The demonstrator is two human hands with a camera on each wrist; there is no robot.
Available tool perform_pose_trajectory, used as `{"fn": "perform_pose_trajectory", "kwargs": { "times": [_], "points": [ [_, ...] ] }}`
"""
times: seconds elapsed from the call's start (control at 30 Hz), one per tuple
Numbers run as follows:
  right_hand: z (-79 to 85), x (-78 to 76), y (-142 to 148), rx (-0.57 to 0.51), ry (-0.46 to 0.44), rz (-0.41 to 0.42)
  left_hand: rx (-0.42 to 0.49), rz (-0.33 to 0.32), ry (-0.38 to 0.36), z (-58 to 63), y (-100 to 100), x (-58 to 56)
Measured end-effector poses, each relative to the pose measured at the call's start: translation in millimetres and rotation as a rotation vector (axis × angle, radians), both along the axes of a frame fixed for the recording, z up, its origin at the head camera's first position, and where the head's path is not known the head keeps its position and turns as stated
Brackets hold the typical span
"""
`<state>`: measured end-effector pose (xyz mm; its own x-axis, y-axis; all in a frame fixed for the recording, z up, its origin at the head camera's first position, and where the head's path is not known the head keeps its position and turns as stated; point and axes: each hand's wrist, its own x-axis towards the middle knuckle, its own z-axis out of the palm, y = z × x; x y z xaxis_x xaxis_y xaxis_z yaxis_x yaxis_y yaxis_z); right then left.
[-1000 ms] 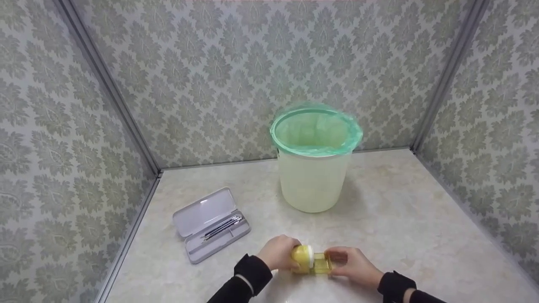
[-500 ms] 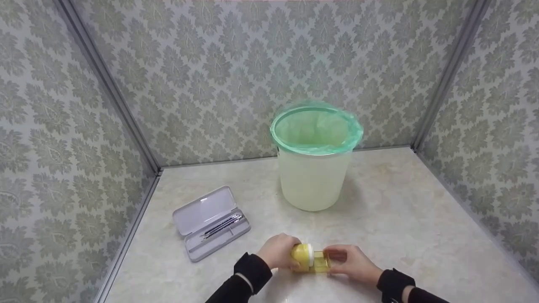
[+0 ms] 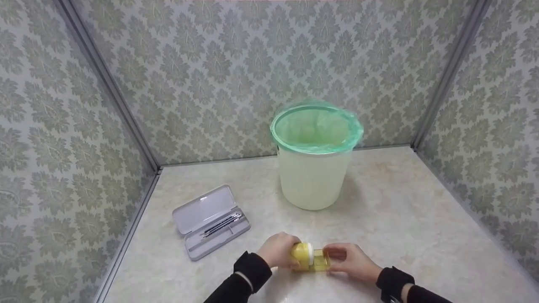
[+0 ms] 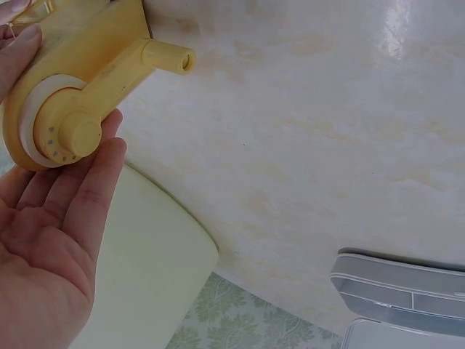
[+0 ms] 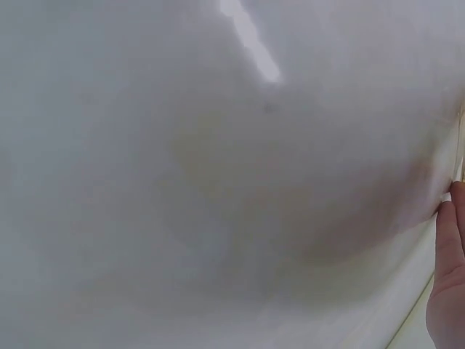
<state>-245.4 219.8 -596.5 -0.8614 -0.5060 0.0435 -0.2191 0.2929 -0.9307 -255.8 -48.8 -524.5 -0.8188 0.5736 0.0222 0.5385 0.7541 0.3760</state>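
A yellow hand-crank pencil sharpener (image 3: 300,256) lies near the front of the table. My left hand (image 3: 277,251) grips its body from the left. In the left wrist view its crank arm (image 4: 116,81) and knob (image 4: 168,56) face the camera, with the palm below. A see-through yellow drawer (image 3: 321,261) sticks out to the right of the body. My right hand (image 3: 354,262) holds the drawer's outer end between thumb and fingers. The right wrist view catches only some of the right hand's fingers (image 5: 450,251) at its edge.
An open grey pencil case (image 3: 204,248) with several pencils (image 3: 222,224) lies on the left. Behind the hands stands a pale bin (image 3: 312,183) with a green liner (image 3: 356,132). Patterned wall panels (image 3: 219,84) enclose the table (image 3: 404,210) at the back and sides.
My right hand and the drawer have shifted slightly left, so less of the drawer sticks out of the sharpener. The left hand keeps its grip almost in place.
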Motion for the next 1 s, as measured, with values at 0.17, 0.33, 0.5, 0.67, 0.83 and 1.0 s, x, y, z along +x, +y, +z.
{"fn": "perform_pose_trajectory", "kwargs": {
  "times": [0.17, 0.33, 0.5, 0.67, 0.83, 1.0],
  "points": [
    [-1.7, -2.1, -1.7, 0.005, 0.016, 0.0, 0.002, -0.001, 0.0, -0.2, -0.8, -0.9],
    [-1.6, -4.3, -5.1, 0.007, 0.019, 0.0, 0.001, -0.01, 0.004, -0.6, -1.0, -1.1],
    [-2.6, -5.9, -10.2, 0.016, 0.022, 0.008, -0.008, -0.021, 0.035, -1.1, -1.9, -1.4],
    [-2.7, -6.6, -16.5, 0.033, 0.027, -0.002, -0.012, -0.019, 0.045, -2.1, -1.7, -1.8],
    [-0.9, -6.5, -23.7, 0.03, 0.045, 0.002, -0.005, -0.026, 0.041, -2.6, -0.9, -2.4],
    [1.0, -6.9, -26.8, 0.045, 0.058, -0.004, 0.0, -0.024, 0.032, -3.2, -1.7, -2.5]
  ]
}}
